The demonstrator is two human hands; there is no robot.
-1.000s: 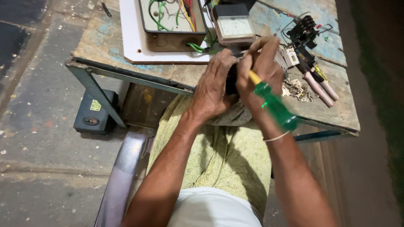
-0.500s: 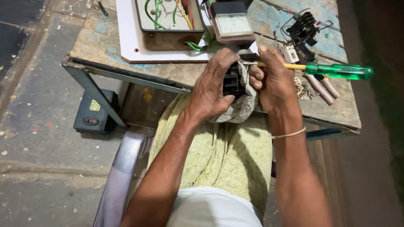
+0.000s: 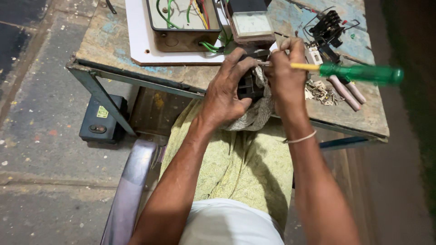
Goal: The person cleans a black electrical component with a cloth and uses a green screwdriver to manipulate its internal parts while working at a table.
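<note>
Far left on the worn table point(image 3: 113, 41): white board point(image 3: 136, 31) carrying an open metal box point(image 3: 181, 38) filled with green, red and yellow wires point(image 3: 170, 11). Beside it, a grey meter point(image 3: 251, 22). At the near edge, left hand point(image 3: 225, 90) wrapped tight around a small black part point(image 3: 248, 86) cushioned on a cloth point(image 3: 256, 113). Right hand point(image 3: 284, 75) pinched closed on a green-handled screwdriver point(image 3: 361, 72), tip at the part. Further right: loose screws point(image 3: 320, 90), black switch unit point(image 3: 329, 27).

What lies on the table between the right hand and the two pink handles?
In the head view, a small heap of metal screws and bits lies on the table between the right hand and the pink handles.
</note>
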